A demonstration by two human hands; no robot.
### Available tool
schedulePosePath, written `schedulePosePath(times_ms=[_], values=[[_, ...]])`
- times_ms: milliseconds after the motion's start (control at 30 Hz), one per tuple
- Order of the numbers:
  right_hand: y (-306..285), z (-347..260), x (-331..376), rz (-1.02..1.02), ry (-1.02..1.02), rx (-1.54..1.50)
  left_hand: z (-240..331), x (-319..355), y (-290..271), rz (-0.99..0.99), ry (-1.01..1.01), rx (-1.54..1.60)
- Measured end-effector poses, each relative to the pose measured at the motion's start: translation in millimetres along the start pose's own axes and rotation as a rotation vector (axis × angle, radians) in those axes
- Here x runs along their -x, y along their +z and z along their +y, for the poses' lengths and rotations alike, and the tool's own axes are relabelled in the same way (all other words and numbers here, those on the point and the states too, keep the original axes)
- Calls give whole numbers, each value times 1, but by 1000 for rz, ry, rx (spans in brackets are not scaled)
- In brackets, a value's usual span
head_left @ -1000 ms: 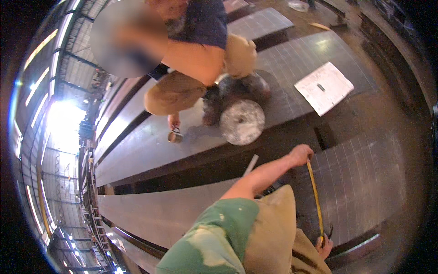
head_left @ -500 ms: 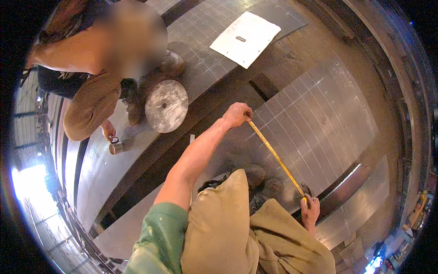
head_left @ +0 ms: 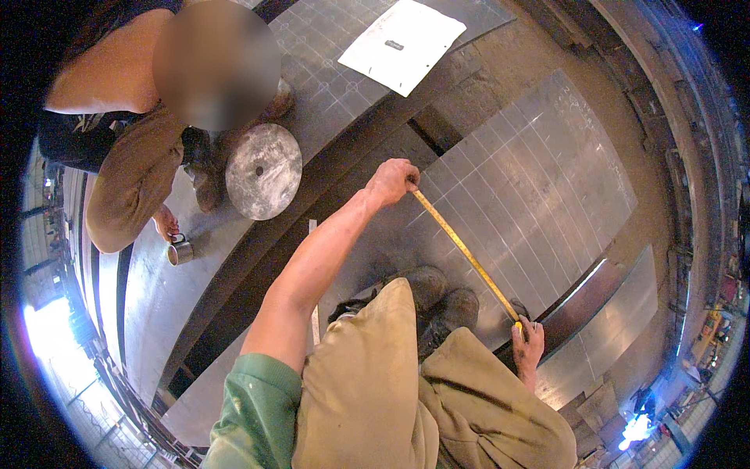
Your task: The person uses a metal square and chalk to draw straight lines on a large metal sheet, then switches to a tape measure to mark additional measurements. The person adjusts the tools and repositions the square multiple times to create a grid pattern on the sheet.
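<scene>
A yellow tape measure [head_left: 463,248] stretches taut and slantwise over a grey steel plate [head_left: 570,187] scribed with a grid of pale lines. My left hand [head_left: 393,182] pinches the blade's far end near the plate's left edge. At the near edge, my right hand [head_left: 529,345] is closed around the tape's yellow case, which is mostly hidden by the fingers. My dark boots [head_left: 449,316] are below the tape, between my bent knees.
At upper left another person squats; their hand [head_left: 166,223] holds a metal mug [head_left: 180,251]. Beside them is a round metal disc [head_left: 264,172] with a centre hole. White paper [head_left: 406,43] bearing a small dark object lies on another gridded plate [head_left: 312,47]. Dark gaps [head_left: 426,134] separate the plates.
The whole view has shifted slightly, so things appear a little farther left and mostly higher. Both hands keep their hold on the stretched tape, with little change against the plate.
</scene>
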State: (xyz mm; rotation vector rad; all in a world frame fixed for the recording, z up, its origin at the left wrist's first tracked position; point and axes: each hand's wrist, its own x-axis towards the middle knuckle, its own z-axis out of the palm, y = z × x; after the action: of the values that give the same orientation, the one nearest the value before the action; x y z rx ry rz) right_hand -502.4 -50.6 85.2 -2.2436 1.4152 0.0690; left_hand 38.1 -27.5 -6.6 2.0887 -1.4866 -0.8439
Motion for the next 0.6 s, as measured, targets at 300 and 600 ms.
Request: schedulePosePath(times_ms=[300,600], values=[[-2,-10,2,-13,25,12,-10,-2,-1,-11,50,-51],[7,3,11,35,18,41,-4,-3,-5,-43,62,-68]])
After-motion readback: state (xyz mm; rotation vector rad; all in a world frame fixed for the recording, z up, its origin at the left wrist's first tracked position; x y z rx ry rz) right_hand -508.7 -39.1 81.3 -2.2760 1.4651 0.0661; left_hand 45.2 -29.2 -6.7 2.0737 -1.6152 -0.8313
